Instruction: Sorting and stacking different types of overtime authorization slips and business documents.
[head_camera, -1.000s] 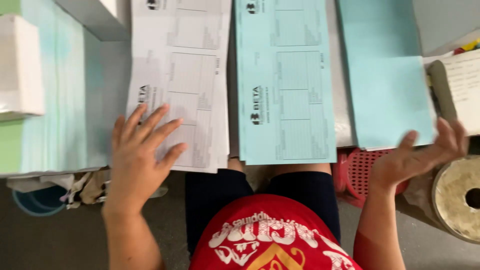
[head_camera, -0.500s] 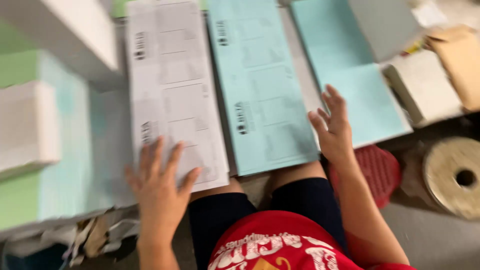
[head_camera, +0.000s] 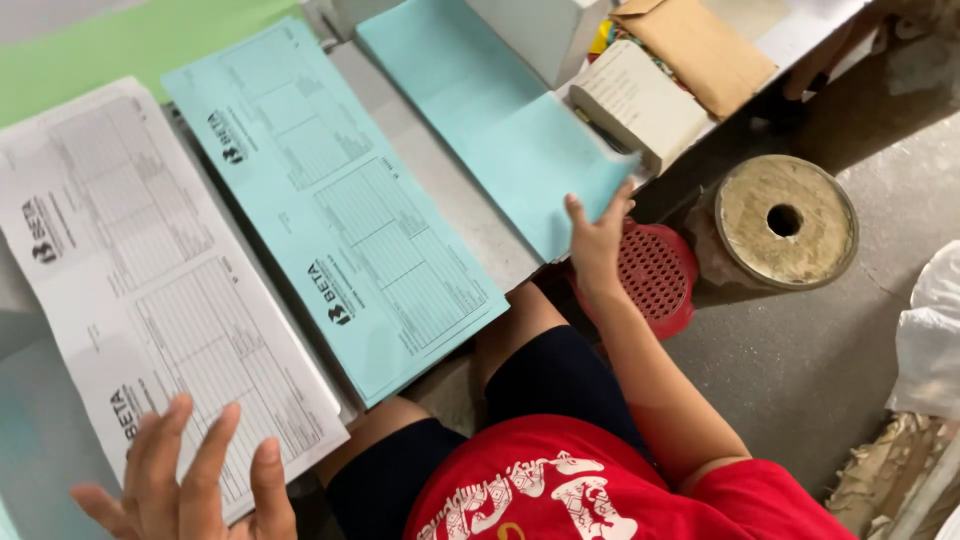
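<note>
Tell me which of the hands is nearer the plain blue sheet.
Right. The right hand touches the plain blue sheet's near corner; the left hand is far off, over the white printed form.

Thin matt paper, plain pale blue sheet (head_camera: 520, 150), pinched at its near corner in right hand (head_camera: 597, 240) grip. Left of that grip: printed blue form (head_camera: 330, 200), matt paper, smooth. Under left hand (head_camera: 190, 480): white form (head_camera: 150, 280), same matt stock. Right of grip: red perforated plastic stool (head_camera: 655, 275); rough concrete floor (head_camera: 800, 350).
</note>
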